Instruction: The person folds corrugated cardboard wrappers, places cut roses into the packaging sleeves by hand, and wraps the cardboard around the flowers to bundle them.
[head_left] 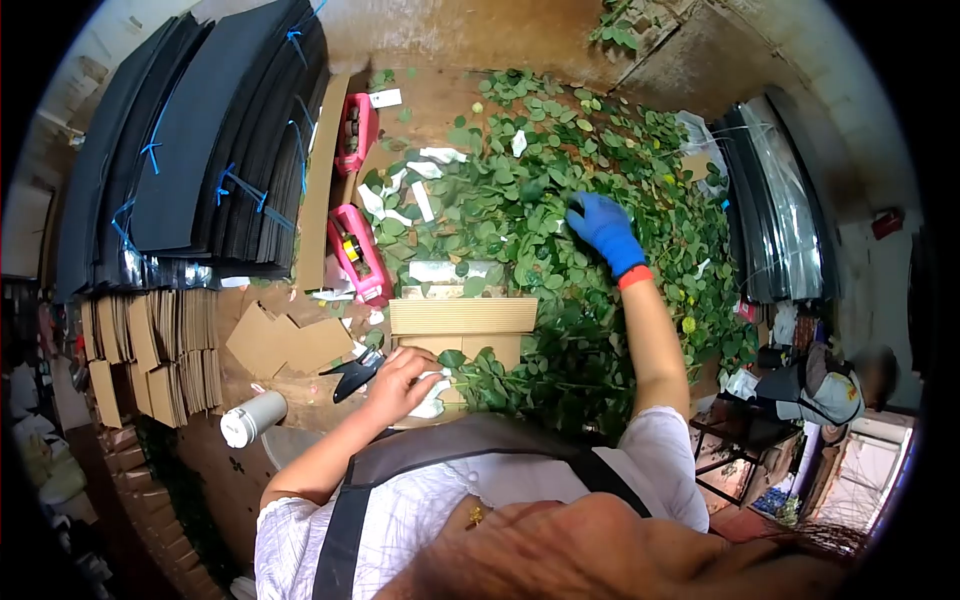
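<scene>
My left hand (403,382) is bare, its fingers curled round a soft white wrapped piece (430,398) at the near edge of the table. Green leafy stems (478,370) extend to the right from beside that piece. A blue knitted glove with a red-orange cuff covers my right hand (606,232), which reaches over the heap of leafy stems (530,215). Its thumb and fingers look apart, and nothing shows between them. In front of my body stands a corrugated cardboard piece (462,316). Black-handled cutters (357,376) lie just left of my left hand.
Two pink holders (362,255) stand along a cardboard strip at the left. Loose white pieces (422,200) lie among the leaves. Dark sheets (225,130) and cardboard pieces (155,345) are stacked farther left, near a white cylinder (254,418). Another person (825,388) is at the right.
</scene>
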